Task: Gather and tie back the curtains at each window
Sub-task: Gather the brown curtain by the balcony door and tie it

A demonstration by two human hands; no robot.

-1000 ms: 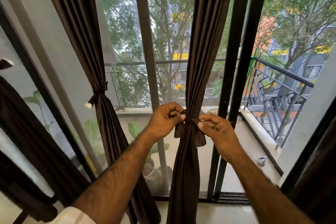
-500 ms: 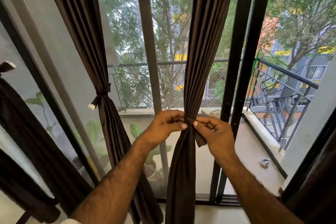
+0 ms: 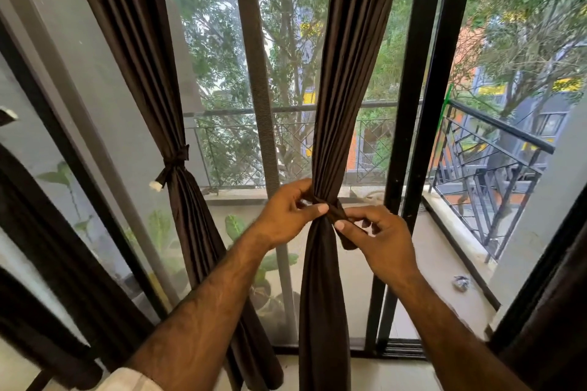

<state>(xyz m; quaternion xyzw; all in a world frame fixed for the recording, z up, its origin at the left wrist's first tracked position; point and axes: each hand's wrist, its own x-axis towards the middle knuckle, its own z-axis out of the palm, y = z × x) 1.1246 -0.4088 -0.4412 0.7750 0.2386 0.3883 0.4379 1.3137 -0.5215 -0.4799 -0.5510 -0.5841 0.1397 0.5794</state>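
Tie-back (image 3: 333, 211) now cinched tighter round the middle curtain (image 3: 346, 105); left hand (image 3: 286, 216) and right hand (image 3: 378, 238) both pinch its ends.

Daylight only, coming at you through the window glass (image 3: 216, 79), soft and overcast, no hard shadows. You're shooting into the light, so the dark curtains (image 3: 349, 73) read near-black with faint sheen on the folds, detail crushed at the far left and right edges. Sky patches behind the trees (image 3: 286, 25) are blown white; left glass looks hazy and washed. Both forearms are evenly lit and sharp. Wide-angle bend is strong: the window frames (image 3: 413, 105) lean and bow toward the edges. No motion blur you'd notice.
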